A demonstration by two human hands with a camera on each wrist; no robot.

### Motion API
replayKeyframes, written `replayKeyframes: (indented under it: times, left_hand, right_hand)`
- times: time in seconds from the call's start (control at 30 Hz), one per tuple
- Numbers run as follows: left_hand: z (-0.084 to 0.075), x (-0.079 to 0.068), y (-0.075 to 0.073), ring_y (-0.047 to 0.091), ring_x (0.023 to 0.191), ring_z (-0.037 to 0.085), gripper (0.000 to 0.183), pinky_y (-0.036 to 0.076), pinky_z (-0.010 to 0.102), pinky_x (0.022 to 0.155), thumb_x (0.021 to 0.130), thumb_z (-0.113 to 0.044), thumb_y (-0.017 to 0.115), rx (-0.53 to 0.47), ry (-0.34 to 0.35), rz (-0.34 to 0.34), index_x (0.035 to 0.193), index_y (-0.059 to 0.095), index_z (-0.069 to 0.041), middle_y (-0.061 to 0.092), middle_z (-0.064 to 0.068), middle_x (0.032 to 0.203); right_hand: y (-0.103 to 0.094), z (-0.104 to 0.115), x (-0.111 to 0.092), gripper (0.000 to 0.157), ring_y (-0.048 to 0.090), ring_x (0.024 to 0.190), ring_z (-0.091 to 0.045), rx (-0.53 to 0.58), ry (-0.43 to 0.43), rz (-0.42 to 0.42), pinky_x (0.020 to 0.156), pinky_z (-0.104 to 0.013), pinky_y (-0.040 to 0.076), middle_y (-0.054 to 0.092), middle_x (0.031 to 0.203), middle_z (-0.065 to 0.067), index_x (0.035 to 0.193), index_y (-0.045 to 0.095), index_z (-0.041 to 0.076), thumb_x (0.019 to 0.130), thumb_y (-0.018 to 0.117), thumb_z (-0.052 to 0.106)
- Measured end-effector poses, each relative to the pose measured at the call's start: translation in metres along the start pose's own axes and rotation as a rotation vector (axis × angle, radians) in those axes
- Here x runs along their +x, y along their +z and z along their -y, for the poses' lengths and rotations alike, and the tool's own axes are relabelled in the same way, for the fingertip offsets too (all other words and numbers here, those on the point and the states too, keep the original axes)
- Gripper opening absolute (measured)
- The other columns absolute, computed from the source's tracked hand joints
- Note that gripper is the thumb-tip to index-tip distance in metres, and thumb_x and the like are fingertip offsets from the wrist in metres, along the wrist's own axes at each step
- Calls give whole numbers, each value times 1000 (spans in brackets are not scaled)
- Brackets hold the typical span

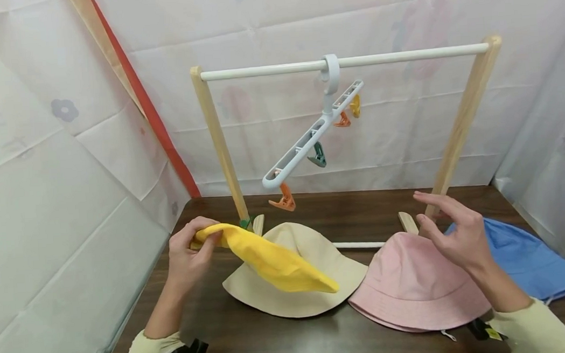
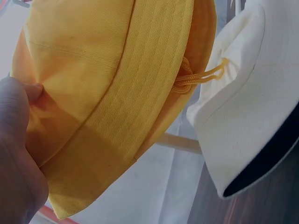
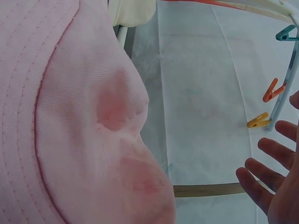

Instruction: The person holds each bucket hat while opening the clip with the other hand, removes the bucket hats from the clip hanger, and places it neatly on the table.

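Note:
My left hand [image 1: 190, 252] pinches a yellow bucket hat [image 1: 273, 261] by its crown and holds it up, the hat sloping down to the right. A yellow cord [image 2: 201, 79] hangs out from under its brim in the left wrist view. Below and behind it, a cream bucket hat [image 1: 300, 302] lies on the table. My right hand [image 1: 461, 233] is raised over a pink bucket hat [image 1: 415, 282], fingers spread and holding nothing. Up ahead, a pale blue clip hanger [image 1: 300, 145] carries orange clips [image 1: 284, 199], a dark green clip [image 1: 318, 155] and a yellow clip [image 1: 355, 106].
The hanger hooks over the white rail [image 1: 411, 56] of a rack with wooden posts [image 1: 464, 122]. A blue hat [image 1: 530, 258] lies at the right on the dark wooden table [image 1: 200, 338]. White printed sheets [image 1: 44, 175] enclose the back and sides.

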State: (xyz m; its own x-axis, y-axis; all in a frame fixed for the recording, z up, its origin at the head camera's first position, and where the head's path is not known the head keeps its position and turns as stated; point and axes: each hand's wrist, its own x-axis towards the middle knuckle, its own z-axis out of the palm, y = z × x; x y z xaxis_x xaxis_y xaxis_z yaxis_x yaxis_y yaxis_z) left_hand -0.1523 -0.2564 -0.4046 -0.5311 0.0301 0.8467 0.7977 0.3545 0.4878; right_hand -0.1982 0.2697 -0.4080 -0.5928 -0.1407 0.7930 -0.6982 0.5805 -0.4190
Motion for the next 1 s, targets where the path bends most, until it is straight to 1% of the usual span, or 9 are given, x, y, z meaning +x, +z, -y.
replayKeyframes:
  times: [0.1, 0.2, 0.33, 0.43, 0.5, 0.6, 0.7, 0.9, 1.0]
  left_hand:
    - [0, -1, -4, 70, 87, 0, 11, 57, 8, 80, 93, 19, 76, 2, -7, -5, 102, 72, 14, 79, 3, 98]
    - [-1, -2, -9, 69, 86, -1, 10, 57, 8, 80, 93, 19, 76, 1, -31, -6, 101, 71, 15, 79, -4, 101]
    - [-3, -4, -17, 67, 85, -3, 19, 56, 8, 76, 88, 28, 71, 21, -103, -1, 101, 71, 14, 76, -18, 104]
    - [-3, -5, -23, 65, 83, -4, 24, 55, 8, 74, 87, 31, 69, 46, -133, 2, 102, 70, 13, 74, -23, 105]
    - [-3, -5, -27, 65, 82, -4, 22, 55, 7, 74, 88, 30, 70, 54, -136, 3, 102, 70, 13, 74, -24, 104]
    - [-3, -6, -33, 64, 82, -4, 19, 55, 7, 74, 90, 28, 71, 61, -132, 0, 102, 71, 13, 74, -24, 104]
    - [-6, -6, -41, 63, 82, -5, 18, 54, 6, 74, 90, 27, 72, 98, -136, -10, 102, 71, 13, 73, -25, 104]
    - [-15, -8, -55, 61, 80, -6, 21, 52, 5, 72, 86, 31, 70, 171, -158, -44, 100, 70, 16, 72, -27, 101]
    - [-19, -10, -61, 61, 80, -6, 19, 52, 5, 72, 87, 30, 71, 192, -159, -50, 100, 70, 17, 72, -26, 101]
  right_hand:
    - [-2, -1, -1, 44, 63, 91, 17, -1, 20, 10, 91, -1, 51, 86, 128, -3, 131, 84, 9, 89, 79, -1]
    - [-2, -2, -2, 44, 65, 92, 17, 2, 9, -3, 90, -1, 52, 86, 124, -6, 131, 84, 7, 88, 79, -1]
    - [-3, -3, -4, 46, 64, 90, 22, -11, 10, -8, 86, -1, 51, 82, 125, 15, 131, 84, 8, 86, 81, -1]
    - [-3, -5, -5, 47, 61, 91, 27, -21, 11, -6, 85, 0, 50, 76, 127, 27, 131, 84, 8, 85, 83, -1]
    - [-3, -6, -6, 47, 63, 93, 25, -10, -7, -17, 87, 0, 51, 79, 125, 20, 130, 84, 7, 84, 83, -3]
    - [-5, -6, -7, 48, 65, 92, 21, 11, -13, -22, 88, 0, 51, 80, 122, 19, 130, 84, 6, 83, 81, -4]
    - [-4, -10, -9, 48, 66, 90, 14, 51, -23, -32, 88, 0, 52, 78, 123, 22, 129, 84, 4, 82, 81, -5]
    - [-2, -19, -12, 48, 69, 102, 17, 100, -34, -43, 87, 0, 53, 77, 130, 21, 127, 83, 0, 80, 81, -9]
    - [-2, -23, -13, 46, 70, 109, 20, 100, -33, -62, 87, 1, 52, 76, 130, 25, 126, 84, -1, 80, 80, -8]
